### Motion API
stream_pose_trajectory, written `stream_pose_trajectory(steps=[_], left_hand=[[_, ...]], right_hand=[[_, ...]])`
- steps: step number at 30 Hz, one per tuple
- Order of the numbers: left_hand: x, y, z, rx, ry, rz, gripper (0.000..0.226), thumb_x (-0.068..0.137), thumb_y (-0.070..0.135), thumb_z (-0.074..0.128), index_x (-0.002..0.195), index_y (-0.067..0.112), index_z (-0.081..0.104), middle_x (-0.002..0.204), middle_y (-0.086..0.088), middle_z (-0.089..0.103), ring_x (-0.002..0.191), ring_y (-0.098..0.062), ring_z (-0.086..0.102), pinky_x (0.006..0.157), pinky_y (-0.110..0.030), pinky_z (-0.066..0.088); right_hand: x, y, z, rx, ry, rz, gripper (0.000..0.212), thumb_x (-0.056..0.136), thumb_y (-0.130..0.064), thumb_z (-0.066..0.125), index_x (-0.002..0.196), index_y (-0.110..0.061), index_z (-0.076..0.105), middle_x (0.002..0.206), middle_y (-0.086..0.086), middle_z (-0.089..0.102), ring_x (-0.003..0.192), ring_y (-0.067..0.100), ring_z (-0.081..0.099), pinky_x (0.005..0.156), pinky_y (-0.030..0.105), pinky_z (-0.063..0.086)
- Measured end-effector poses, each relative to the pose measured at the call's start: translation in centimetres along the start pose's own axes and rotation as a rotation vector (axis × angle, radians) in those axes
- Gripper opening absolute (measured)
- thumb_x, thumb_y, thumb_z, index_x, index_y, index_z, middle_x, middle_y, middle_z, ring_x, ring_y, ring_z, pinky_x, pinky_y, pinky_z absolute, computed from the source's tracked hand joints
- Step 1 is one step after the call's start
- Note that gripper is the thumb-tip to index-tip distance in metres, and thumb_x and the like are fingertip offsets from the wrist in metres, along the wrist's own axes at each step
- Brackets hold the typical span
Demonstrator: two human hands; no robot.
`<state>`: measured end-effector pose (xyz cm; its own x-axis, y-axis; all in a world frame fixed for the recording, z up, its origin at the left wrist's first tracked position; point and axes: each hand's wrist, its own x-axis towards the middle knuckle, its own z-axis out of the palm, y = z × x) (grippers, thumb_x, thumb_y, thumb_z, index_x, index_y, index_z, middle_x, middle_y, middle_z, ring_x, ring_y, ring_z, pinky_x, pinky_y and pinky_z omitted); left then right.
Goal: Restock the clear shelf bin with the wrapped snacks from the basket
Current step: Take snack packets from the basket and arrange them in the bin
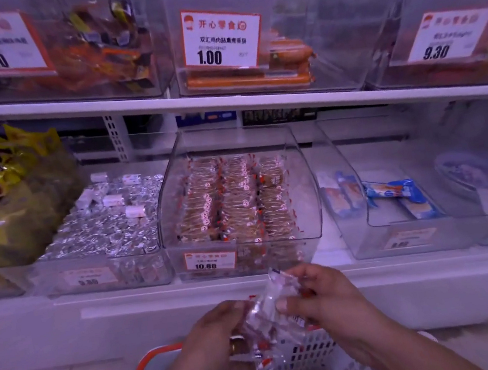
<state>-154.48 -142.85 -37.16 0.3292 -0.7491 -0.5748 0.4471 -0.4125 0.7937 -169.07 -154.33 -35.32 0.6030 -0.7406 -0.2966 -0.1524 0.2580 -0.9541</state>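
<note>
The clear shelf bin (237,205), rows running front to back, is lying straight ahead and above the basket (300,364), over which wrapped snacks (272,311) are being grasped by left hand (218,333) and nearer right hand (314,295).

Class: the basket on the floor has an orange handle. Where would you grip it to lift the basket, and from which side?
Grip the orange handle at its visible arch, from above on the left. It stands clear of the white basket, while both hands, holding wrapped snacks, block the right.
</note>
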Motion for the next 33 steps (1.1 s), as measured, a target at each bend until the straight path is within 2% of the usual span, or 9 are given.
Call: stream_pose_trajectory(steps=[2,6,9,12,16,21,26,29,33], left_hand=[[0.4,0.4,-0.3,-0.036,-0.006,-0.020,0.030,0.103,0.022,0.048,0.108,0.004,0.071,0.092,-0.025,0.073,0.075,-0.034,0.069,0.064,-0.041,0.057],[0.8,1.1,-1.0,-0.098,-0.044,-0.035,0.033,0.100,0.024,0.047,0.106,0.005,0.074,0.092,-0.022,0.074,0.068,-0.030,0.070,0.059,-0.036,0.057],[0.9,1.1,-1.3,-0.087,-0.048,0.007,0.036,0.100,0.026,0.047,0.102,0.008,0.078,0.085,-0.014,0.073,0.066,-0.024,0.068,0.059,-0.032,0.056],[0.6,1.1,-1.1,-0.097,-0.060,-0.018,0.034,0.090,0.032,0.059,0.103,0.005,0.075,0.082,-0.013,0.070,0.060,-0.023,0.064,0.056,-0.031,0.053],[0.5,0.7,-1.1,-0.112,-0.109,0.040,0.044,0.090,0.050,0.058,0.100,0.009,0.073,0.082,-0.013,0.070,0.066,-0.025,0.064,0.061,-0.033,0.052],[0.5,0.8,-1.2,0.003,-0.008,0.139,0.023,0.092,0.031,0.064,0.096,0.009,0.066,0.071,-0.004,0.067,0.056,-0.015,0.060,0.056,-0.027,0.048],[0.1,0.7,-1.0,0.118,0.108,0.203,0.020,0.095,0.025,0.065,0.106,0.008,0.063,0.086,-0.007,0.073,0.061,-0.013,0.066,0.047,-0.022,0.048],[-0.2,0.4,-0.2,0.167,0.073,0.196,0.026,0.097,0.030,0.062,0.106,0.006,0.062,0.081,-0.007,0.068,0.057,-0.011,0.062,0.046,-0.020,0.046],[0.0,0.2,-0.1,0.163,0.028,0.133,0.032,0.101,0.032,0.055,0.109,0.002,0.057,0.076,-0.010,0.058,0.059,-0.021,0.057,0.053,-0.025,0.048]], right_hand=[[-0.2,-0.4,0.5,-0.053,0.019,-0.140,0.036,0.073,0.007,0.080,0.098,-0.014,0.068,0.084,0.005,0.073,0.073,0.019,0.063,0.068,0.045,0.057],[-1.5,-0.8,0.7,-0.366,0.040,-0.630,0.028,0.075,-0.012,0.081,0.089,-0.033,0.068,0.080,-0.013,0.067,0.073,0.005,0.064,0.066,0.024,0.051],[-2.3,-1.1,0.8,-0.536,-0.016,-1.161,0.010,0.088,-0.010,0.073,0.092,-0.019,0.070,0.095,-0.008,0.069,0.087,0.018,0.066,0.075,0.031,0.052],[-2.2,-0.7,0.6,-0.776,-0.170,-1.311,0.013,0.097,-0.013,0.057,0.097,-0.013,0.070,0.102,-0.003,0.069,0.096,0.021,0.062,0.081,0.034,0.051],[-2.3,-0.3,0.8,-1.007,-0.365,-1.252,0.035,0.099,-0.010,0.036,0.099,-0.012,0.071,0.107,-0.002,0.066,0.109,0.017,0.057,0.092,0.030,0.048],[-2.2,-0.1,0.4,-0.518,-0.163,-0.779,0.022,0.083,-0.005,0.075,0.089,-0.025,0.071,0.095,-0.012,0.066,0.090,0.006,0.065,0.078,0.023,0.052],[-0.8,-0.5,-0.7,0.005,-0.078,-0.127,0.033,0.072,-0.017,0.078,0.104,-0.017,0.070,0.082,0.006,0.072,0.066,0.017,0.064,0.053,0.025,0.050],[-0.6,0.0,-0.3,-0.070,-0.183,-0.037,0.027,0.081,-0.005,0.075,0.107,-0.014,0.070,0.080,0.007,0.068,0.063,0.023,0.061,0.050,0.027,0.048],[-0.8,0.4,0.8,-0.329,-0.203,-0.116,0.028,0.082,-0.003,0.076,0.102,-0.022,0.072,0.074,-0.007,0.070,0.068,0.005,0.063,0.060,0.018,0.051]])
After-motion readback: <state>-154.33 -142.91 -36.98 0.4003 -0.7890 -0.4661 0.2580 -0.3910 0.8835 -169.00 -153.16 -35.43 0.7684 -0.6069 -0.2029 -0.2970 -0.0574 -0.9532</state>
